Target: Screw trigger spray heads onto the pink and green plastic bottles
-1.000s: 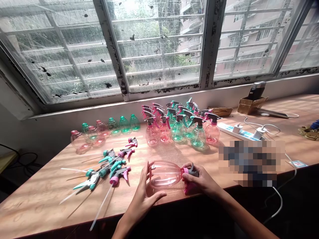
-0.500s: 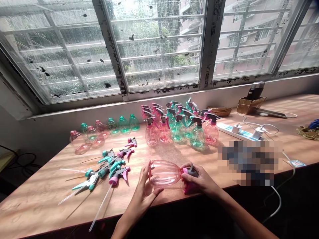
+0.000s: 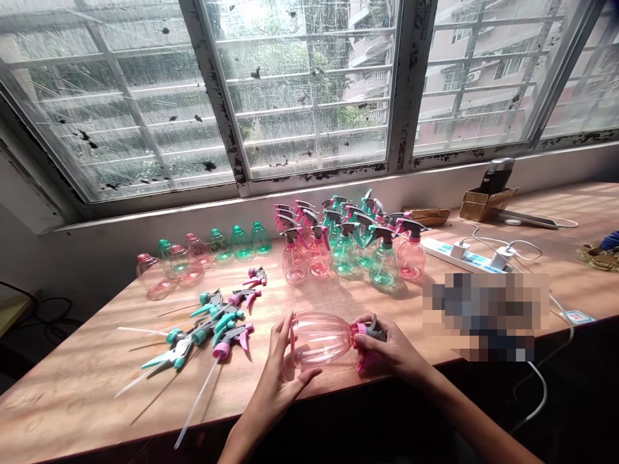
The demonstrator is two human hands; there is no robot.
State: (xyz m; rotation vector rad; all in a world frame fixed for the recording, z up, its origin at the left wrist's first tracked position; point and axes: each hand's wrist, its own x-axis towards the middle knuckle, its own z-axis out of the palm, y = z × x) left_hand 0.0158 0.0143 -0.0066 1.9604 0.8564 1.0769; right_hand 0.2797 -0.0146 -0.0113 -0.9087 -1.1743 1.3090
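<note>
We look down at a sunlit wooden table [image 3: 72,403] below a barred window [image 3: 309,96]. At the near edge, in the middle, a clear pink bottle [image 3: 322,338] lies on its side in the air between two bare hands. The right hand [image 3: 389,345] is clamped on the grey-and-pink spray head [image 3: 374,330] at the bottle's neck. The left hand [image 3: 279,367] curves around the base, its thumb just below; we cannot tell whether it grips or only steadies.

To the left we see loose spray heads [image 3: 221,349] in pink, turquoise and grey, heaped with their thin tubes pointing outward. Behind them stand open-necked pink and green bottles [image 3: 242,243]. Beyond the hands, upright spray bottles [image 3: 345,254] crowd together, heads fitted.

On the right, a white power strip [image 3: 467,258] carries blue markings too small for us to read. Near the table's edge lies a small blue-bordered card [image 3: 581,317], its print equally illegible. Between the two, a pixelated patch [image 3: 488,316] hides whatever is there.
</note>
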